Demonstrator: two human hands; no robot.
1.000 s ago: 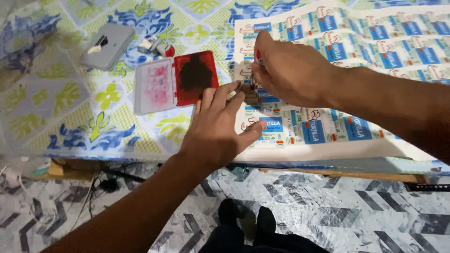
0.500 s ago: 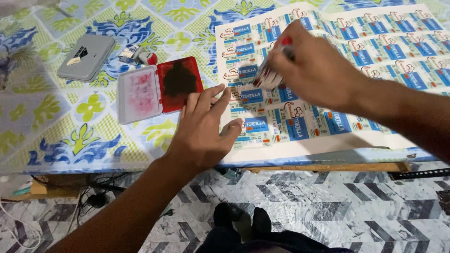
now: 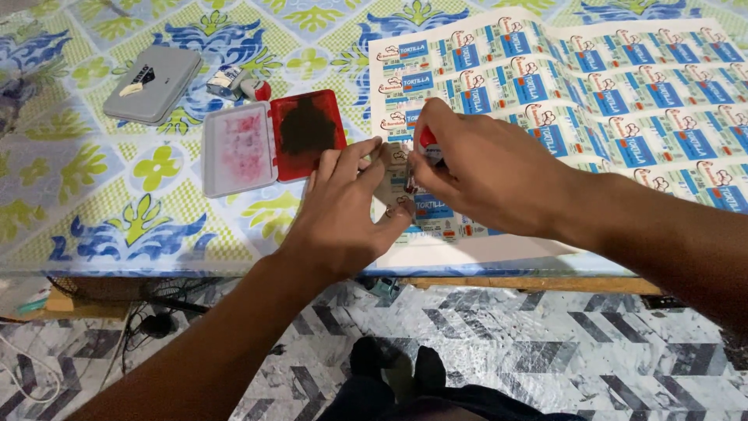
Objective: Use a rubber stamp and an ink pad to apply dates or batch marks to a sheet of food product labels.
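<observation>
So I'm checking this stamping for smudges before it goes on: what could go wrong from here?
1. The left hand lies flat on the label sheet right beside the stamp; its fingers could smear fresh ink.
2. The open ink pad sits close to the left hand, so a finger or sleeve might brush it and mark the sheet.
3. The sheet's near edge lies at the table edge; it could slip if the hand lifts.
</observation>
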